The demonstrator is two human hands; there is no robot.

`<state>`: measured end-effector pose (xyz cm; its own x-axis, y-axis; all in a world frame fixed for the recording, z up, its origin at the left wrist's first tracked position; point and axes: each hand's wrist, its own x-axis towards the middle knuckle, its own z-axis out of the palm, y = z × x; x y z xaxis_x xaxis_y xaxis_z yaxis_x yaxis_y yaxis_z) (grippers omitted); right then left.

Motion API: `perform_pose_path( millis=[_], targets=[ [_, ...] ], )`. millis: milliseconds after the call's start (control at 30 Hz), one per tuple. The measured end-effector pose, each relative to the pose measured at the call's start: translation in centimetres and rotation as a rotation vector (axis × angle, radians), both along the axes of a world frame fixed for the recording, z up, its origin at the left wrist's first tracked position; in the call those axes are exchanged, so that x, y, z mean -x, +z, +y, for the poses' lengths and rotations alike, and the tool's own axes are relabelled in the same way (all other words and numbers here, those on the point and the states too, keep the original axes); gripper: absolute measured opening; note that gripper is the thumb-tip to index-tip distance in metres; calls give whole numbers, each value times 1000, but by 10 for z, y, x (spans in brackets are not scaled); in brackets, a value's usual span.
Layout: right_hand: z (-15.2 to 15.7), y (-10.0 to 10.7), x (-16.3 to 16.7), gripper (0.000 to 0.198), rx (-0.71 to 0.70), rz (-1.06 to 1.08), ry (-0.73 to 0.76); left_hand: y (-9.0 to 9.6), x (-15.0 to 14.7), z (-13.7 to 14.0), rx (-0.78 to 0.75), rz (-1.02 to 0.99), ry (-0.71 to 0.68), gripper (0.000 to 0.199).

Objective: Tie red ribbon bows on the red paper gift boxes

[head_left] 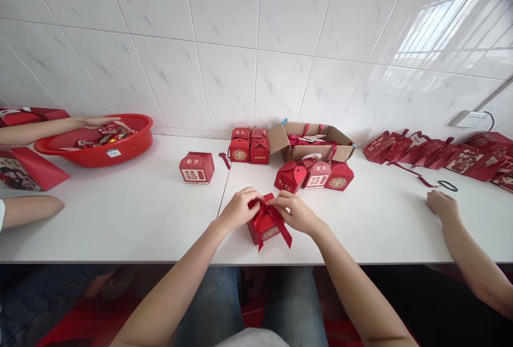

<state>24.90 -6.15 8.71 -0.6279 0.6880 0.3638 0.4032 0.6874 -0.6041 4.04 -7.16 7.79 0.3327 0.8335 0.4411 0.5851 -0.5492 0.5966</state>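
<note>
A red gift box with gold print stands near the table's front edge. On its top is a red ribbon tied in a bow, its two tails hanging over the front. My left hand pinches the bow's left side, and my right hand pinches its right side. Fingers of both hands are closed on the ribbon and nearly meet over the knot. Behind the box stand several red gift boxes in a row. To the left is a single red box with a white label.
An open cardboard box holds red ribbons by the wall. A co-worker's hand reaches into a red plastic basket at left. Another person's hand rests at right near a black band and a row of red bags.
</note>
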Motion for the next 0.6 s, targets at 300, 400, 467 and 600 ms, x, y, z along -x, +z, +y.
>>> perform_pose_path(
  millis=[300, 400, 467, 600],
  targets=[
    [0, -3, -6, 55, -67, -237, 59, 1, 3, -1, -90, 97, 17, 21],
    [1, -5, -8, 57, -85, -267, 84, 2, 3, -2, -96, 126, 33, 23],
    [0, -6, -9, 56, -98, -275, 87, 3, 3, -2, -90, 143, 32, 25],
    [-2, -5, -9, 47, -114, -225, 60, 7, 4, -2, -20, 118, 23, 23]
  ],
)
